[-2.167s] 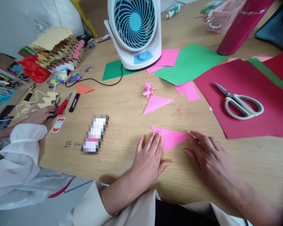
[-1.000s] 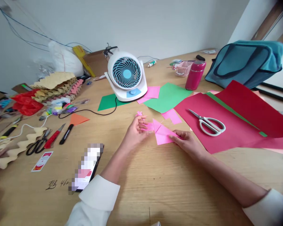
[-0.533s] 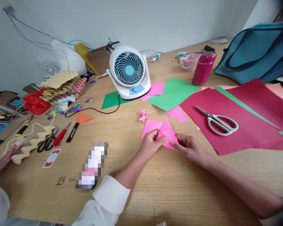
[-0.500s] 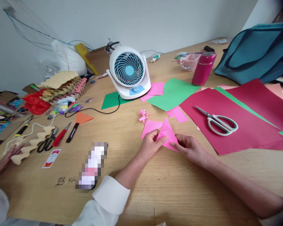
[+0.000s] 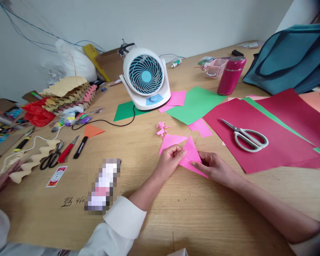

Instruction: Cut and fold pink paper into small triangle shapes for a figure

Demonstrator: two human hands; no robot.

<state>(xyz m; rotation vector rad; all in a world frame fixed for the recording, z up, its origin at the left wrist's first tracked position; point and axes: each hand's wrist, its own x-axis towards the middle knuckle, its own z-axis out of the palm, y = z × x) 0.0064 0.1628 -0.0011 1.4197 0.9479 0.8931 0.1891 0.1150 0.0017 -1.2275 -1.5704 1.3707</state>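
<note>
A folded pink paper with a pointed top is held just above the table between both hands. My left hand pinches its left edge between thumb and fingers. On the right side of the sheet, my right hand grips it, thumb in front and fingers behind. Another pink paper piece lies just behind my left hand, and small curled pink scraps lie beyond it. White-handled scissors rest open on dark red paper to the right.
A white fan stands at the back, near green paper. A magenta bottle and blue bag are back right. Left are a phone, black scissors, knives and another person's hand at wavy cream paper.
The pink paper's folded shape has changed, with its lower right corner now extending further right. Both hands still hold it. The other person's hand has shifted slightly left in view.
</note>
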